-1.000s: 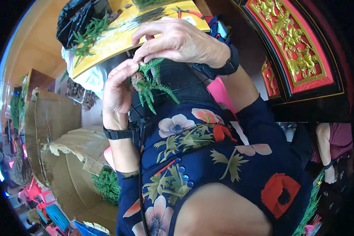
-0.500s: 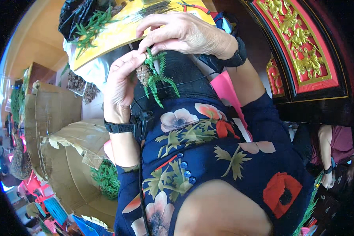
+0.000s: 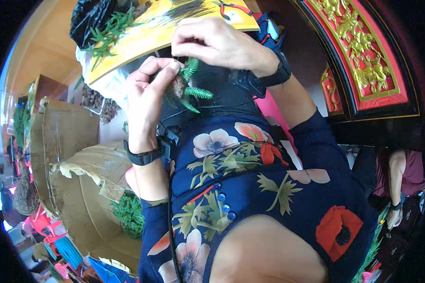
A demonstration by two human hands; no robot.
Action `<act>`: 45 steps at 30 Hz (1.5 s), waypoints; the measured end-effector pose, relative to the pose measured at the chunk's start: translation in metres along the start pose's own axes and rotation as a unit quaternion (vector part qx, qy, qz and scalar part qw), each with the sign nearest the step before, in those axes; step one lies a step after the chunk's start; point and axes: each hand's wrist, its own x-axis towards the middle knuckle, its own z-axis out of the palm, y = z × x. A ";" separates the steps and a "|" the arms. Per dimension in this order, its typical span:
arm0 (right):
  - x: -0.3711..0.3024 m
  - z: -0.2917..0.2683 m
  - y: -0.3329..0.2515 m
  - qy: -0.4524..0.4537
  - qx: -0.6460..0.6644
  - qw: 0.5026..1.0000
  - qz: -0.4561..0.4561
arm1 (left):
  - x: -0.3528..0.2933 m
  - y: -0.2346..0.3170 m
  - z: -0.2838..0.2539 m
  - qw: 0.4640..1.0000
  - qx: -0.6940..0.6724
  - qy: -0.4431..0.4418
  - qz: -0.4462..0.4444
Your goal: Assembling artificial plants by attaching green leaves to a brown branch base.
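Between the thumb and fingers of my left hand [image 3: 145,89] is a green artificial pine sprig [image 3: 197,93] with a brown pine cone [image 3: 178,87] against it. Its leafy tips hang out to the right and downward. My right hand [image 3: 217,45] is just above and to the right, fingertips pinched together on a thin wire [image 3: 176,58], which runs down to the left fingertips. The curled fingers hide most of the wire and part of the cone. Both hands are at the near edge of a yellow board.
On the yellow board [image 3: 127,54] lie thin dark wires [image 3: 190,10], red-handled pliers [image 3: 230,8], green sprigs [image 3: 111,33] and a black plastic bag [image 3: 92,23]. An open cardboard box [image 3: 68,127] with greenery stands left. A carved red-and-gold panel [image 3: 363,56] is at right; another person's hand [image 3: 394,218] shows lower right.
The sprig and cone have turned in my left hand, with the leaves now pointing more to the right. My right fingers have closed into a tighter pinch and moved slightly off the sprig.
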 end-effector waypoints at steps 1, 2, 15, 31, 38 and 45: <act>0.000 -0.001 -0.001 -0.002 0.001 1.000 -0.001 | -0.001 0.001 -0.001 1.000 0.000 0.002 -0.001; 0.000 -0.006 -0.003 0.000 0.022 1.000 -0.017 | -0.001 0.002 -0.002 0.999 -0.051 -0.001 -0.014; 0.012 -0.018 -0.003 -0.052 -0.040 0.984 -0.163 | 0.001 -0.002 -0.006 0.980 -0.184 -0.054 -0.055; 0.012 -0.008 0.003 0.058 0.008 0.979 -0.196 | 0.000 0.000 -0.008 0.983 -0.181 -0.015 -0.039; 0.007 -0.009 -0.004 0.036 -0.156 0.964 -0.213 | -0.001 0.000 -0.004 0.990 -0.138 -0.003 -0.032; 0.005 0.016 0.022 -0.040 0.015 0.995 0.086 | 0.002 -0.010 0.000 0.881 0.423 0.108 0.180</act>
